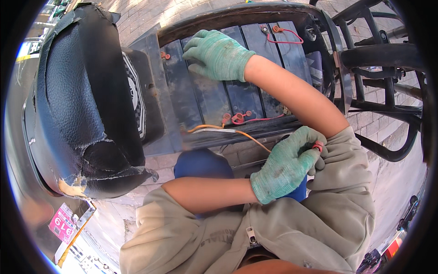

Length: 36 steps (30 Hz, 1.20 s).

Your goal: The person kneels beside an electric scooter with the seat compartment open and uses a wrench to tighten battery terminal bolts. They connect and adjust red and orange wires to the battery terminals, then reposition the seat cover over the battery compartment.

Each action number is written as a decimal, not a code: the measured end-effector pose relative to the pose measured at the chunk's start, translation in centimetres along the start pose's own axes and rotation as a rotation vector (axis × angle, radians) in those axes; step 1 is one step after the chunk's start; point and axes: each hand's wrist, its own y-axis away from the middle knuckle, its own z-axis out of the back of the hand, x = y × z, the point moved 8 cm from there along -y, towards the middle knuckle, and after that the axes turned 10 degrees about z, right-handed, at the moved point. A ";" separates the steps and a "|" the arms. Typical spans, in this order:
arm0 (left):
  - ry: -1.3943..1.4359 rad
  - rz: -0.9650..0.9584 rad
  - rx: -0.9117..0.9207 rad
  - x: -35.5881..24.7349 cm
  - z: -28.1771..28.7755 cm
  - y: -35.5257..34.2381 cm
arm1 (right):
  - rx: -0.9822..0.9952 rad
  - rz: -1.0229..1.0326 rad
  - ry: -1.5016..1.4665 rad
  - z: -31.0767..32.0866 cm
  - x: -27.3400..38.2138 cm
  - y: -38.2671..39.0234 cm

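Observation:
My arms are crossed, and both hands wear green knit gloves. My left hand [287, 164], at the near side of the battery tray, pinches a red terminal cap [318, 146]. An orange wire [253, 138] runs from the batteries to this hand and passes out of sight behind it. My right hand [214, 55] reaches across to the far left part of the batteries [212, 98], its fingers apart and holding nothing; whether they touch the top is hard to tell. Red-capped terminals [238, 118] with a red lead sit along the batteries' near edge.
A torn black seat [73, 91] stands tipped up at the left. A short red jumper lead [286, 42] links terminals at the far right. The dark tray rim [237, 10] surrounds the batteries. Black frame tubes [383, 57] stick out at the right above brick paving.

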 end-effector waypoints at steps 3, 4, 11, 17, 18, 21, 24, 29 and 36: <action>0.101 -0.002 -0.054 -0.5 0.6 0.5 | 0.079 -0.111 -0.029 -2.6 -1.5 -2.6; 0.139 -0.027 -0.075 -0.9 0.9 0.7 | 0.081 -0.107 -0.038 -3.1 -1.6 -3.4; 0.243 0.103 -0.137 -1.0 2.1 1.0 | 0.144 -0.201 -0.065 -5.3 -2.9 -4.5; 0.389 0.283 -0.132 0.9 3.5 0.9 | 0.158 -0.207 -0.056 -6.6 -3.9 -5.4; 0.411 0.288 -0.143 1.3 3.6 0.9 | 0.192 -0.234 -0.079 -7.2 -4.1 -5.5; 0.412 0.258 -0.106 1.4 3.6 0.7 | 0.225 -0.226 -0.069 -7.6 -3.9 -6.3; 0.431 0.248 -0.129 1.8 3.7 0.5 | 0.223 -0.185 -0.022 -7.5 -3.4 -6.7; 0.400 0.164 -0.183 1.3 4.1 0.4 | 0.226 -0.151 -0.010 -7.6 -2.9 -7.1; 0.466 0.136 -0.405 1.6 5.6 1.2 | 0.183 -0.078 -0.012 -6.6 -2.1 -6.5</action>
